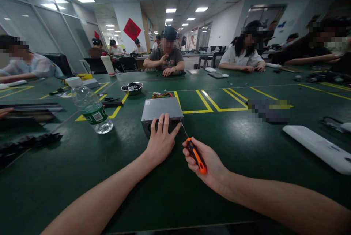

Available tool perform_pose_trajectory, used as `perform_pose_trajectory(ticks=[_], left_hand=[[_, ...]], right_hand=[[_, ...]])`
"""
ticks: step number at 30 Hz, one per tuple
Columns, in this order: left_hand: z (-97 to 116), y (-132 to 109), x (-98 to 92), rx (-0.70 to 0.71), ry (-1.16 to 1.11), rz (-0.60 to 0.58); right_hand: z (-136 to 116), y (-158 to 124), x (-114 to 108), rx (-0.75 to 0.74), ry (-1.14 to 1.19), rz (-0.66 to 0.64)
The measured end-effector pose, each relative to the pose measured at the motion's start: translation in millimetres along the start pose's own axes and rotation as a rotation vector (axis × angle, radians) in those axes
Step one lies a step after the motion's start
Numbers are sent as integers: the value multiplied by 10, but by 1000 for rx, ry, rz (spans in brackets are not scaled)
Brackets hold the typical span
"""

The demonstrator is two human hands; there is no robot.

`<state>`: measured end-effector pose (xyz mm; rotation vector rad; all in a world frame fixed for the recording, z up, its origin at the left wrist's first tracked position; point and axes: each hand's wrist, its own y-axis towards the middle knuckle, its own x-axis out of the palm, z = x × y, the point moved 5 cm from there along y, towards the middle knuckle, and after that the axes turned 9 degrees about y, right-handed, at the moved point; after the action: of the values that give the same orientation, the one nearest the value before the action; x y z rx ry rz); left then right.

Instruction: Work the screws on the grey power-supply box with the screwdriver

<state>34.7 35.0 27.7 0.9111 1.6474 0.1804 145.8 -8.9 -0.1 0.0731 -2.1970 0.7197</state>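
A grey metal computer power supply [161, 107] sits on the green table, with a bundle of coloured wires [163, 95] behind it. My left hand [161, 141] lies against its near face with the fingers spread, some reaching over the top edge. In my right hand [207, 161] is a screwdriver [196, 154] with an orange and black handle, fingers wrapped round it. Its thin shaft points up and left to the near right corner of the power supply, close to my left fingertip. Whether the tip sits in a screw I cannot tell.
Left of the power supply stands a water bottle [94, 112]. A metal bowl [132, 88] with small dark parts is behind it. A white oblong case [319, 147] lies at the right. Yellow tape [197, 111] marks the green table [246, 154]. Several people sit around it.
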Motion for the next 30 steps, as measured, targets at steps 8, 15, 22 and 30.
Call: perform_pose_trajectory(ticks=[8, 15, 22, 30], left_hand=[[-10, -4, 40, 4, 8, -5], [-22, -29, 63, 45, -97, 25], [-23, -53, 61, 38, -148, 31], [-28, -60, 70, 51, -114, 4]], right_hand=[[53, -28, -16, 12, -38, -13], [123, 36, 45, -42, -222, -194], [159, 190, 47, -18, -247, -187], [165, 177, 2, -8, -223, -155]])
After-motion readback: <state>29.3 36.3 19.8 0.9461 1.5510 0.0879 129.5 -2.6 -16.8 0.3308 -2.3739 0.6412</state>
